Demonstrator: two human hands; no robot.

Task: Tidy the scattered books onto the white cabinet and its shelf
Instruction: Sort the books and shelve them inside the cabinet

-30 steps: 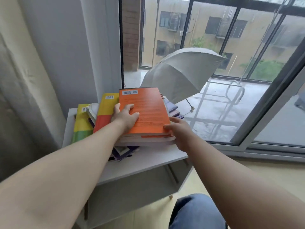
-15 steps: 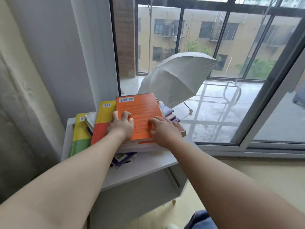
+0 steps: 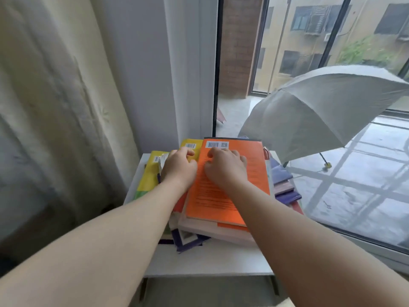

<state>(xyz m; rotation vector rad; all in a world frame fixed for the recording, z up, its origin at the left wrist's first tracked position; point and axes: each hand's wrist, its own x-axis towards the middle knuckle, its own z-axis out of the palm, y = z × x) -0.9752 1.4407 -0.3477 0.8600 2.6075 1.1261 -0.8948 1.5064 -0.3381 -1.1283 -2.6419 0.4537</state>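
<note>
Both hands have moved up the pile since a second ago. Then, the right hand (image 3: 225, 168) held the near right corner of the orange book (image 3: 212, 202); now it lies flat on the far half of that cover, close to the barcode. Its grip is loosely spread, with the fingertips bent down on the cover and pinching nothing. The left hand (image 3: 179, 167) has slid off the orange cover onto the yellow and red book (image 3: 190, 144) just beside it. Its fingers are curled, but I cannot tell if this grip pinches an edge or only presses.

The orange book lies on top of the pile, on the white cabinet (image 3: 210, 260), toward its far edge. The purple books (image 3: 282, 173) stick out to the right edge.

In my judgement the orange book is now placed and the hands are only squaring the pile. The pile is still uneven, so the tidying is not finished.
</note>
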